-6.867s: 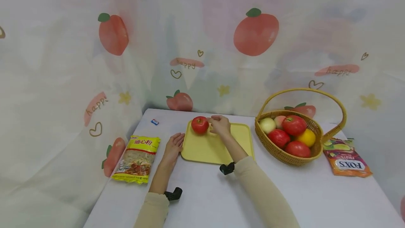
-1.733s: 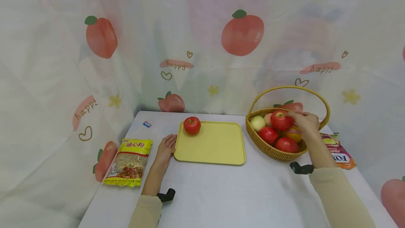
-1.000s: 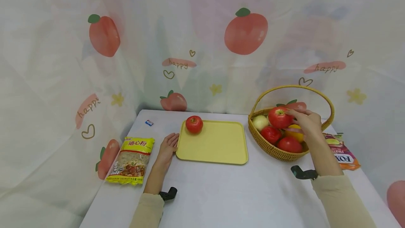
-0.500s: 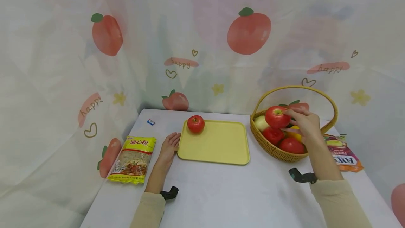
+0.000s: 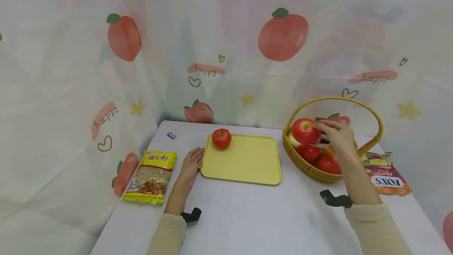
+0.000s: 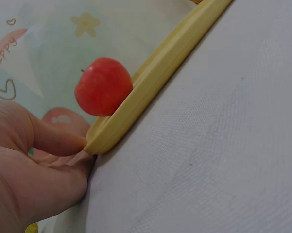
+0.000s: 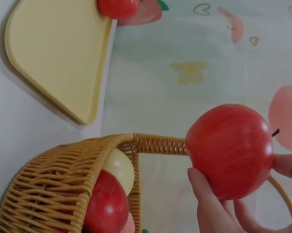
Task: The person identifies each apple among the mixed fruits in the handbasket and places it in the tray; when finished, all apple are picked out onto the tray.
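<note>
My right hand (image 5: 336, 137) grips a red apple (image 5: 305, 131) by its sides, raised above the wicker basket (image 5: 301, 164). The right wrist view shows this apple (image 7: 231, 150) with its stem toward the right, fingertips and thumb on opposite sides. My left hand (image 5: 191, 164) is at the left edge of the yellow tray (image 5: 244, 160). In the left wrist view, the thumb and fingers hold the tray's corner (image 6: 109, 136) at the rim. Another red apple (image 5: 221, 139) sits at the tray's far left corner.
Several fruits, among them a red one (image 5: 327, 164), fill the basket under its arched handle (image 5: 339, 98). A FOX'S candy bag (image 5: 387, 178) lies right of the basket. A pasta bag (image 5: 152, 176) is left of my left hand, with a small blue packet (image 5: 171, 135) behind.
My right hand left the tray and its apple, reached to the basket and took hold of another red apple. That apple has since risen and moved leftward. My left hand stays at the tray.
</note>
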`<move>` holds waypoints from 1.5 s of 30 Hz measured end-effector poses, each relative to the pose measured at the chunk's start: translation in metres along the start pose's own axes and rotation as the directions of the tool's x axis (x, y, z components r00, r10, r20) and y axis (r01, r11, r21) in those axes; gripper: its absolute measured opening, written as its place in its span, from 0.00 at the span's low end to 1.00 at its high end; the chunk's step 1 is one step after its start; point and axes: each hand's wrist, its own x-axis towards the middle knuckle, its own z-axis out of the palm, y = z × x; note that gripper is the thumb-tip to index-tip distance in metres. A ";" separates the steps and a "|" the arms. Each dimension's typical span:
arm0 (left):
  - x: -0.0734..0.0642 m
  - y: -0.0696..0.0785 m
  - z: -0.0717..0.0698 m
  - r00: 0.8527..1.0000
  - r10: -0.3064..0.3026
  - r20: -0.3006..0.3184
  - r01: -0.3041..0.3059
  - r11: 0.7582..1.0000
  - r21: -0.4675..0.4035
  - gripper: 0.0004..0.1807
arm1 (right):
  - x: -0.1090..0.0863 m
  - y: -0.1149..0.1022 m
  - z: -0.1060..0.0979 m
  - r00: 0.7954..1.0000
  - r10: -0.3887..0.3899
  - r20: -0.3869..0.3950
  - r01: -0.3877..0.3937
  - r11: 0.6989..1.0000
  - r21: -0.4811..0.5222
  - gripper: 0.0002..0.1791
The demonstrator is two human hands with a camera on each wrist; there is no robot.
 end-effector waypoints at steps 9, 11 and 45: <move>-0.002 0.003 0.001 1.000 0.004 0.016 -0.004 1.000 0.010 0.42 | -0.001 0.002 0.010 1.000 -0.014 0.009 0.015 0.999 -0.035 0.22; -0.003 0.004 0.001 1.000 0.004 0.019 -0.004 1.000 0.012 0.42 | -0.002 0.002 0.013 1.000 -0.016 0.025 0.017 0.999 -0.038 0.24; 0.000 0.000 -0.001 1.000 0.013 0.022 -0.014 1.000 0.012 0.42 | 0.014 0.020 0.086 0.995 0.051 0.080 -0.038 0.988 -0.150 0.36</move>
